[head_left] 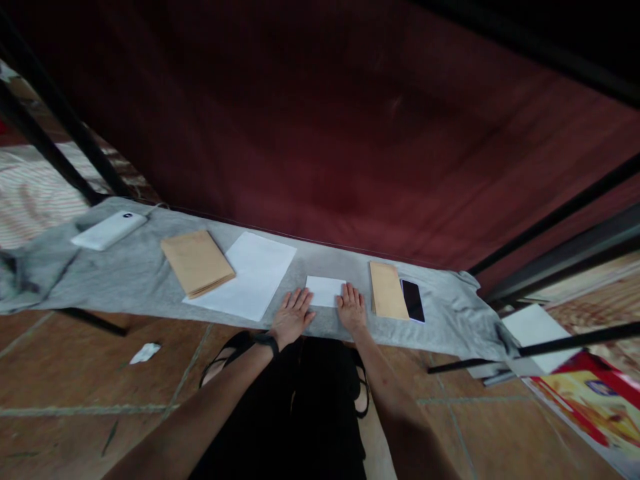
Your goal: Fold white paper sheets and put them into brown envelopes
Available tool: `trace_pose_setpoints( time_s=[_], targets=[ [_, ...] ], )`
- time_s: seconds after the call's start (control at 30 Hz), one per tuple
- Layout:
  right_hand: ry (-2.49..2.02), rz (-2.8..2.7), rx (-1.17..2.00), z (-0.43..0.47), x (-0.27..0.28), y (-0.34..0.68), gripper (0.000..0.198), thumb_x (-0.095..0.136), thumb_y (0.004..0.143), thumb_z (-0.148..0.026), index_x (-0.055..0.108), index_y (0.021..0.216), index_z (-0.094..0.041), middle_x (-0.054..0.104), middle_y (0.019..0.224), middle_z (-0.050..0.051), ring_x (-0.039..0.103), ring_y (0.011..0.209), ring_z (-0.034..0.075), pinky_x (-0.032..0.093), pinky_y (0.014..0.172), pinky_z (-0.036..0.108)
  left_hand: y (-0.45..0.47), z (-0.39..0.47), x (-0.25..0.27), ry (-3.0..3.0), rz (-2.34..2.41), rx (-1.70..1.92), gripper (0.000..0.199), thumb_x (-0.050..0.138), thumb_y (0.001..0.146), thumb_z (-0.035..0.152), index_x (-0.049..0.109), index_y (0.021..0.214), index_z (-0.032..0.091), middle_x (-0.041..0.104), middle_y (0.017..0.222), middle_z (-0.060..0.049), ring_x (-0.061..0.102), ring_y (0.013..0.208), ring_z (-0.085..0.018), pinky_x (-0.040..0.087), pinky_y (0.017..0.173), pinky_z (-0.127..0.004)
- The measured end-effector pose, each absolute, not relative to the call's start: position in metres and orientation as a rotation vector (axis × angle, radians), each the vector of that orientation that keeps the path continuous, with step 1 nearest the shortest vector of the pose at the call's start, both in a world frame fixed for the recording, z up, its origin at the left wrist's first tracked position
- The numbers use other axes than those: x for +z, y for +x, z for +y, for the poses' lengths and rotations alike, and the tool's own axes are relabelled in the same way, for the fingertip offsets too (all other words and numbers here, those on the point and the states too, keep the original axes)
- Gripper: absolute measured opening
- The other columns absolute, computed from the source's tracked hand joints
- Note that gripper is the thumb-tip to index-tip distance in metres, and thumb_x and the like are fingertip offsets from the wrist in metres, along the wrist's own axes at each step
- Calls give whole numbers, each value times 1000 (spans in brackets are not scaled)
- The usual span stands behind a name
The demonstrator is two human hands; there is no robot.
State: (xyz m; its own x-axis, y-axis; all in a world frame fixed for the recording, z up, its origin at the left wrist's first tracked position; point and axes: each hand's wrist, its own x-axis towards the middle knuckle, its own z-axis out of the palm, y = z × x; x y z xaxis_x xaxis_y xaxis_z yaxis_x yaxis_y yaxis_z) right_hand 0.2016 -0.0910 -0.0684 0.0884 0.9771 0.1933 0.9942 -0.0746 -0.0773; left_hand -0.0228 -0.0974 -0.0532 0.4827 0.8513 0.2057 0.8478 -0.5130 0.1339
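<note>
The small white paper (325, 291) lies on the grey cloth (443, 317), left hand (293, 315) and right hand (353, 308) flat at its opposite ends, left fingers slightly spread, right nearly together; uneven pressure could skew or crease it, the soft cloth perhaps slipping beneath. Left of that paper lie a smooth large sheet (257, 277) and matte brown stack (195, 262); right, a narrower brown stack (389, 291) and flat dark phone (413, 300).

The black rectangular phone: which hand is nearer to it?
Right. The right hand is left of the phone, with the brown paper stack between; the left hand lies farther left.
</note>
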Motion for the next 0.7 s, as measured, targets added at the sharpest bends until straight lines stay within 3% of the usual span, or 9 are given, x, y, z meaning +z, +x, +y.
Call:
trace_pose_setpoints(
  time_s=[0.7],
  targets=[
    [-2182, -1961, -111, -95, -64, 199, 54, 29, 106, -37, 33, 155, -16, 39, 158, 12, 34, 145, 29, 23, 117, 49, -19, -99, -51, 2760, 1461, 404, 60, 33, 100, 40, 40, 150, 9, 38, 158, -15, 29, 150, -27, 13, 125, -47]
  ],
)
